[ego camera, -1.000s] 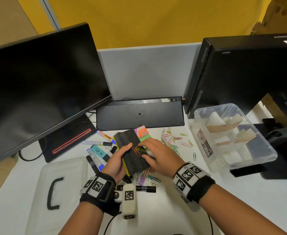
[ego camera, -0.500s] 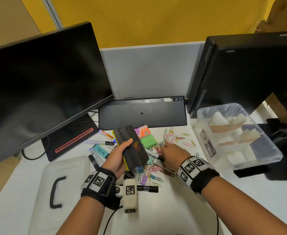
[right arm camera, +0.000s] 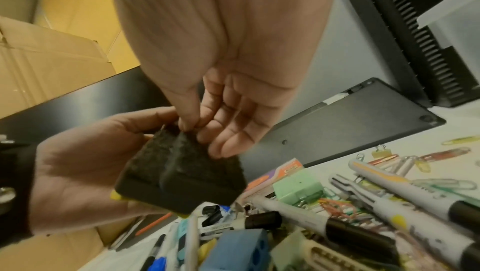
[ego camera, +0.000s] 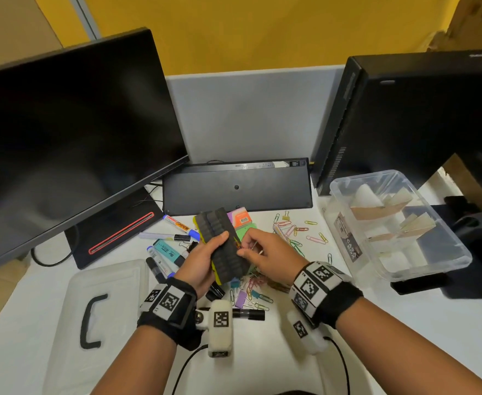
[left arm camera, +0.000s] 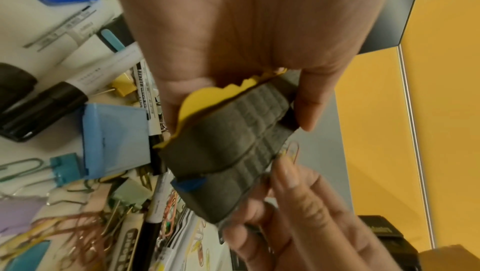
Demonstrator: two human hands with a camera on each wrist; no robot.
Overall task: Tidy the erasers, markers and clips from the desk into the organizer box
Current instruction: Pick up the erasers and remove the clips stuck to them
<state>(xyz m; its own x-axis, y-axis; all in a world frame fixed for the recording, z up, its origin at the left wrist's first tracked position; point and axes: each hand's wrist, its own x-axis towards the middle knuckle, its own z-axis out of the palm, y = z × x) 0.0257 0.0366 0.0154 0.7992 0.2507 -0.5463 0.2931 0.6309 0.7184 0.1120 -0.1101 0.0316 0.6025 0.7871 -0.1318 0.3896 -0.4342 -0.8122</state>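
A person's left hand [ego camera: 202, 260] grips a black felt eraser [ego camera: 224, 246] with a yellow back above the white counter [ego camera: 262, 352], thumb across its face. The right hand [ego camera: 271, 256] pinches a paper clip [left arm camera: 292, 149] at the eraser's edge. Markers [ego camera: 163, 252] and clips [ego camera: 299, 232] lie scattered beneath both hands; the clear organizer box [ego camera: 399, 226] sits well to the right.

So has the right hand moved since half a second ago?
Yes. The right hand has come back left from the paper clips on the desk to the whiteboard eraser held by the left hand, fingertips at its edge.
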